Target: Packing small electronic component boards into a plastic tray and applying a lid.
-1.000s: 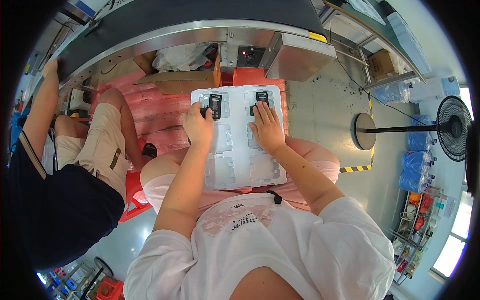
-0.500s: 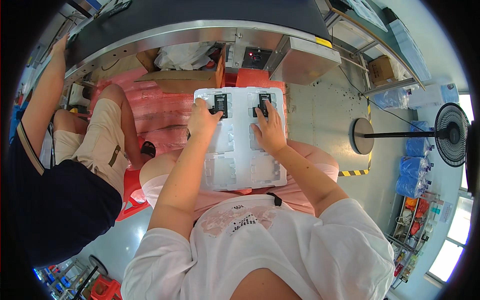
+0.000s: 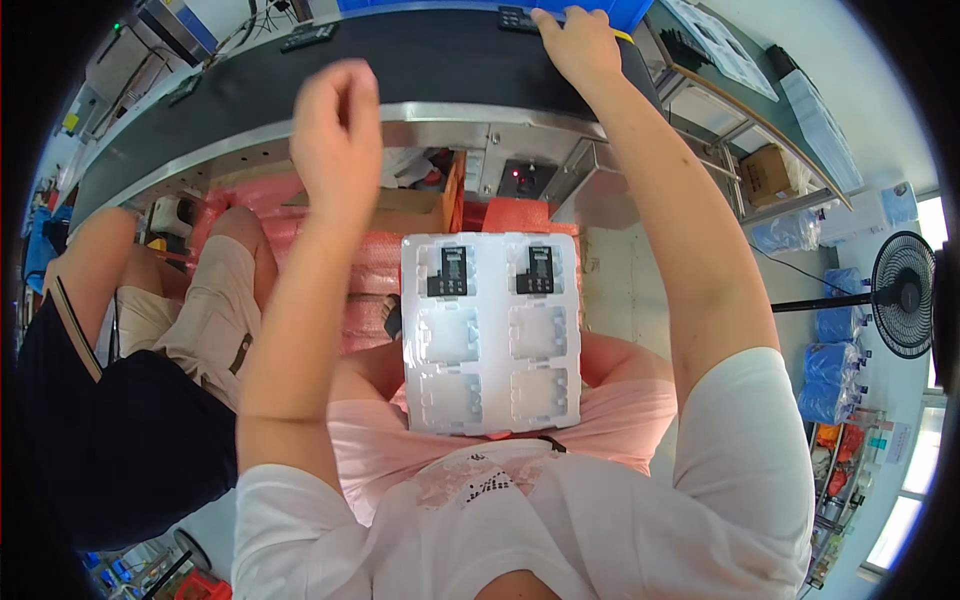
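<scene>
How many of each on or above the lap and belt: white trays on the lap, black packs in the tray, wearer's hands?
White tray: 1
Black packs in it: 2
Hands: 2 (left hand, right hand)
Total: 5

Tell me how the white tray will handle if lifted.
The tray is probably light for its size, as it looks like thin moulded plastic. It could tip if pushed, since it rests on the lap. The two black parts might shift, as their pockets look wider.
</scene>
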The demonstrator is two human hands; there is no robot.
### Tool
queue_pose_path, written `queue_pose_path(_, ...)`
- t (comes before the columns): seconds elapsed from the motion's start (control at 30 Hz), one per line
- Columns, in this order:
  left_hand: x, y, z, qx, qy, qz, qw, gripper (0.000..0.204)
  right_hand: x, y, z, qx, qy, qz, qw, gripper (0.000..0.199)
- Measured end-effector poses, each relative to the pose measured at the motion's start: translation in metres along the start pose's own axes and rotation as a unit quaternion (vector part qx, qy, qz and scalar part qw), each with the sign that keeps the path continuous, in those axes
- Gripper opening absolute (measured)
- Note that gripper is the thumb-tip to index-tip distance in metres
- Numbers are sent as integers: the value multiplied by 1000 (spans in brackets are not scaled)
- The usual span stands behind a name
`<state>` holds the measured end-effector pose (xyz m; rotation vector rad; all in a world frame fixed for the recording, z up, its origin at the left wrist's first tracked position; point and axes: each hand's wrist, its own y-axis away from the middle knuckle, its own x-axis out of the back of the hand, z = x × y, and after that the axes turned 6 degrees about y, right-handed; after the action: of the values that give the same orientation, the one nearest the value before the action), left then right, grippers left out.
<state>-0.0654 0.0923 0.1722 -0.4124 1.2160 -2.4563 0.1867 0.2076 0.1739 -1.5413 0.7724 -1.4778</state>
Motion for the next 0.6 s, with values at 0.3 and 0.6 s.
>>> queue_pose_path(0.3, -35, -121, -147, -135, -470, -188, 852, 42, 10, -29, -9, -372, 106, -320, 865, 60)
queue_pose_path(0.6, -74, -154, -140, 69, -363, -464, 805, 58, 188, 37, -38, -241, -382, -232, 861, 28)
